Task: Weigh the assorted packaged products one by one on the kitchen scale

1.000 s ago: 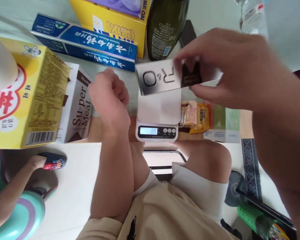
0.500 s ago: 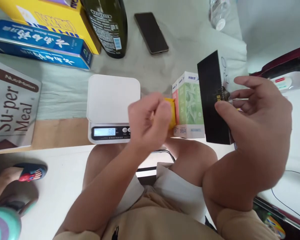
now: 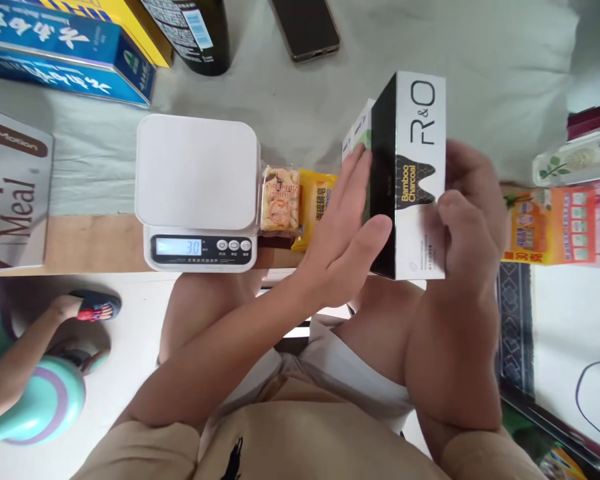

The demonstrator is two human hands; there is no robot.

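Your left hand point(image 3: 347, 233) lay flat and open, fingers straight and pointing toward 12 o'clock, with the palm pressed against the black side of the R&O box point(image 3: 410, 177). Your right hand point(image 3: 463, 213) was curled around the box's opposite side, thumb across the white printed face. Both hands together held the box, its long axis running from 12 to 6 o'clock, above the table edge point(image 3: 95, 250) and your knees. Both forearms extended from 6 o'clock. The box sat at 3 o'clock from the white scale point(image 3: 197, 173), with two snack packets point(image 3: 297, 203) lying between them. A green carton point(image 3: 360, 130) showed just behind the box at 10 o'clock.
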